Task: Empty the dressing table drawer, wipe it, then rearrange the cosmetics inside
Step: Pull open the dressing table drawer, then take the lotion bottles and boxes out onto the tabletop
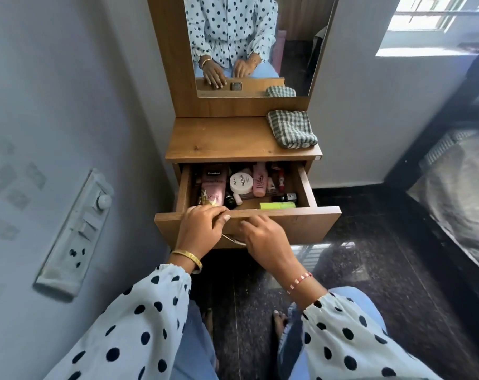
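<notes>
Two hands: both were at the near front panel of the open drawer (287,220), neither holding any cosmetic.
Left hand (200,229): fingers curled loosely over the top edge of the drawer front, near its left end; whether the fingertips pinched the edge could not be told.
Right hand (263,239): lay against the drawer face just right of the left hand, fingers bent and partly spread, over the metal handle (232,239), of which only a sliver showed; a firm grip could not be confirmed.
Drawer contents: full. A pink Vaseline tube (213,187) lay at the left, a white round jar (241,182) in the middle, a pink bottle (260,180) right of it, a lime-green tube (278,205) along the near edge, and small dark bottles between them.
Cloth: a checked cloth (291,132) sat folded at the far right of the table top (219,138), well apart from both hands.
Done: the drawer was pulled out, judging by its position.
Left: everything else, it seemed — emptying, wiping and rearranging had not started, since the table top held no cosmetics.
</notes>
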The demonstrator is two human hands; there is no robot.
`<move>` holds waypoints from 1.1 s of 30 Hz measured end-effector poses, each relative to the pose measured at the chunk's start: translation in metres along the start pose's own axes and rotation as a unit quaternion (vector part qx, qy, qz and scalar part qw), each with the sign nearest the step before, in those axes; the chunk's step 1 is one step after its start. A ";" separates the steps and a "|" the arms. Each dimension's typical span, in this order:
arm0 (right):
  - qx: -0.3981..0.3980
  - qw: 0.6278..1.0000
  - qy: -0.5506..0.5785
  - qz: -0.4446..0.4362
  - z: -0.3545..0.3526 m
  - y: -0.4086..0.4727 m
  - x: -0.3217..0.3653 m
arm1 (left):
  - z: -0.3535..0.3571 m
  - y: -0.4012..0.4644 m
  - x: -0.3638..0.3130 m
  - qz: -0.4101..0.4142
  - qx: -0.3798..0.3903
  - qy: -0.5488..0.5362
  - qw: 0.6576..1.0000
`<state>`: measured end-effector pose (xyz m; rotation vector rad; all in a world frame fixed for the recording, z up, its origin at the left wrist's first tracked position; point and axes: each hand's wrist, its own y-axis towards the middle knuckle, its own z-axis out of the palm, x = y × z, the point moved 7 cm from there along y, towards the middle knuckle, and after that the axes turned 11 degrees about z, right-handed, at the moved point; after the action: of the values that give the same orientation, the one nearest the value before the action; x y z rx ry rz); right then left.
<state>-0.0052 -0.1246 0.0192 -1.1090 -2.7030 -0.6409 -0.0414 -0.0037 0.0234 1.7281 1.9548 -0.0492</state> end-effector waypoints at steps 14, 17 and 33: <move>0.176 0.975 -0.018 0.133 -0.025 -0.003 -0.006 | 0.001 -0.030 0.000 -0.119 0.187 -0.139 0.965; 0.206 0.970 -0.022 0.128 -0.025 -0.014 -0.004 | 0.003 -0.043 -0.005 -0.125 0.208 -0.169 0.955; 0.255 0.952 0.052 0.160 -0.015 0.008 -0.012 | 0.000 -0.034 0.000 -0.187 0.201 -0.214 0.937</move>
<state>0.0081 -0.1339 0.0322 -1.2711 -2.3162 0.0523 -0.0732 -0.0098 0.0123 1.3826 1.9863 -0.9389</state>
